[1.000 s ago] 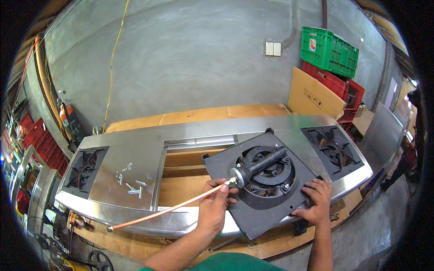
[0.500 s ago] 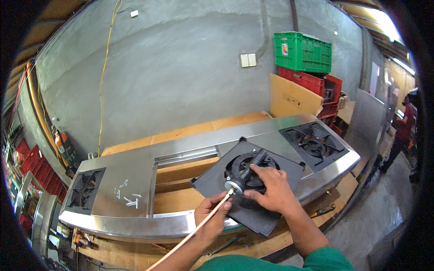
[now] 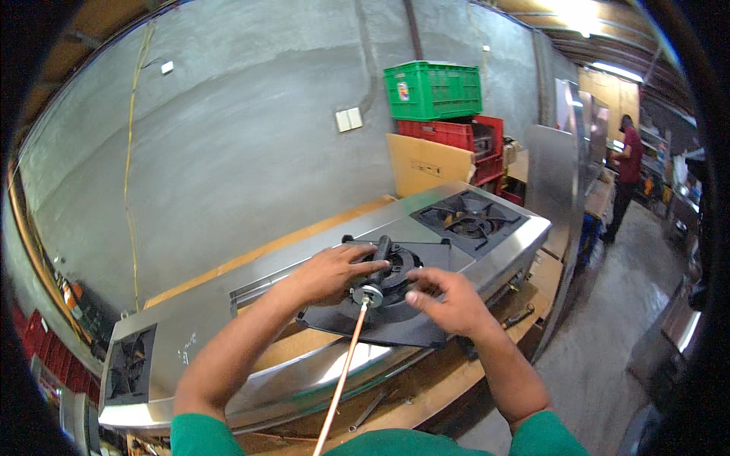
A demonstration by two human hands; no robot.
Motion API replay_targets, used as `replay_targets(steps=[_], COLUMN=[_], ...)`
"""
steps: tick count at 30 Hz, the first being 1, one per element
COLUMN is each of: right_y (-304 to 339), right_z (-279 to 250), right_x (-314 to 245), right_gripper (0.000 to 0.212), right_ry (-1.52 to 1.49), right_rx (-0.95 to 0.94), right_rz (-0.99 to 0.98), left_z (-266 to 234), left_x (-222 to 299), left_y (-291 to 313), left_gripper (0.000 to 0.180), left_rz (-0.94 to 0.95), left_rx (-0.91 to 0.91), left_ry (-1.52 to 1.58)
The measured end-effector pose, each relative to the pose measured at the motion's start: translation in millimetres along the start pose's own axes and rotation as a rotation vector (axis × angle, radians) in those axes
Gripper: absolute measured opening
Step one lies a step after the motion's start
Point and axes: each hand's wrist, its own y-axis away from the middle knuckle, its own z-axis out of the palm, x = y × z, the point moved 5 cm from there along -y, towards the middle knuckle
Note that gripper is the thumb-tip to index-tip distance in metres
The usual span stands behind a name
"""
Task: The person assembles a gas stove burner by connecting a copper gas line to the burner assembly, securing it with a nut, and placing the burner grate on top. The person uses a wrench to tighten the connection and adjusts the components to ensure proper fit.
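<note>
Splayed fingers of the left hand lie across the rough black burner, clamped or not, can't tell! Right hand alongside, thumb and fingertips apart; burner's on its square plate atop smooth steel stovetop, slender copper pipe attached.

We can read no words or numbers. At the far side, right of centre, we note a small, multicoloured label on the left part of the green crate; below it, a row of small, dark printed symbols marks the brown cardboard, too small to decipher.
</note>
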Motion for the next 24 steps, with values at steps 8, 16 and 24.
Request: replay_targets(steps=[8,16,24], right_y=[21.4,28.7,30.1], right_z=[82.6,48.0,-44.2], right_x=[-60.8,-46.5,-58.7], right_gripper=[0.051,0.067,0.056], right_ry=[-0.076,-0.107,0.982], right_rx=[-0.294,-0.326,-0.755], right_rz=[0.04,0.408,0.514], left_z=[19.9,27.5,18.2], left_x=[-10.2,4.1,15.0], left_y=[-61.0,-103.5,-129.4], left_gripper=[0.054,0.041,0.062], left_rz=[0.483,0.395,0.333], left_rx=[-0.24,-0.424,-0.339], left_ry=[-0.141,-0.217,-0.033])
